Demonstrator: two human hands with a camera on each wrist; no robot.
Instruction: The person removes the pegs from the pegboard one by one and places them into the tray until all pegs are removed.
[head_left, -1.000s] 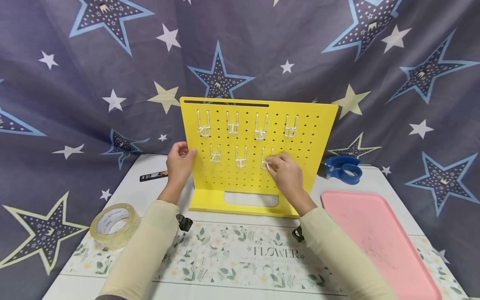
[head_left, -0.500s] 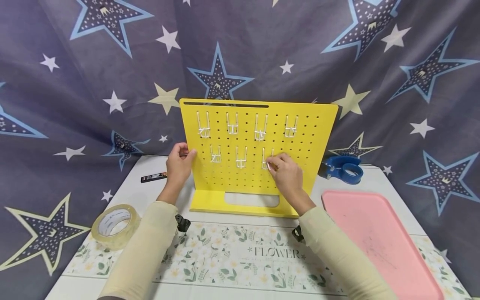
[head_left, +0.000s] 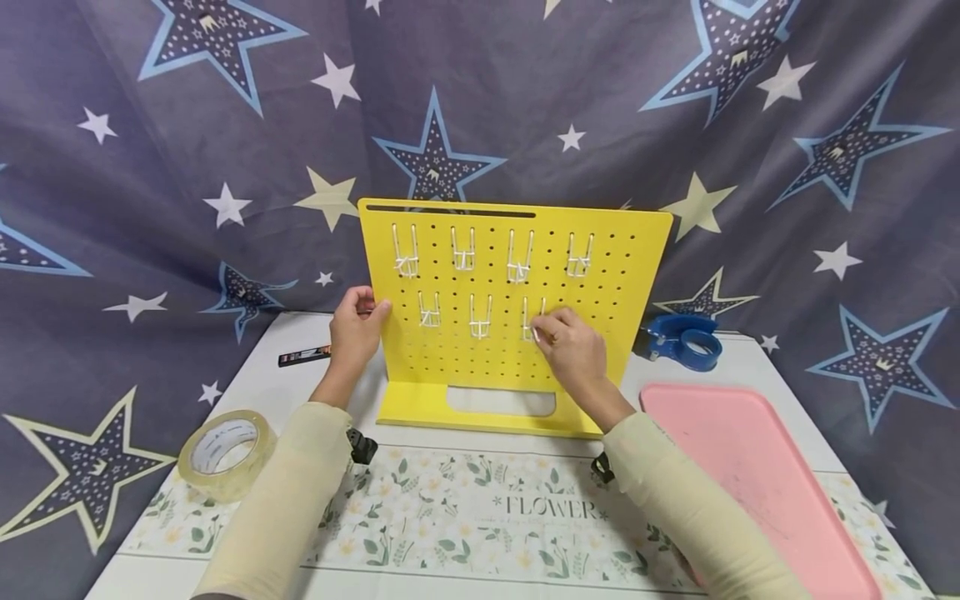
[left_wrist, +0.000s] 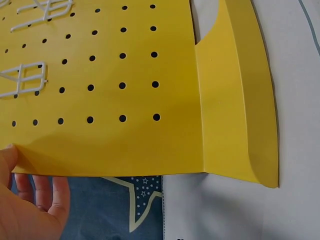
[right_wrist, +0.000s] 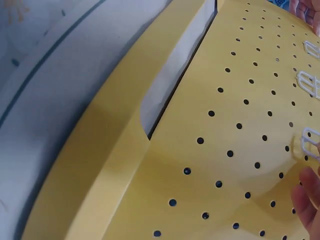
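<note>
1. A floral runner (head_left: 420,542) lettered "FLOWER" crosses the white table (head_left: 157,579); the right sleeve (head_left: 697,508) hides part of a pink tray (head_left: 720,433).
2. Beyond stands a yellow pegboard (head_left: 502,283); the right hand (head_left: 573,346) pinches the lower row's rightmost white hook (head_left: 527,321), covering its lower end.
3. The left hand (head_left: 356,332) grips the board's left edge, thumb in front.
4. A dark strip (head_left: 303,356) disappears behind that hand, its print unreadable.
5. A star-patterned curtain (head_left: 510,92) backs everything, cut off at the view's edges.
</note>
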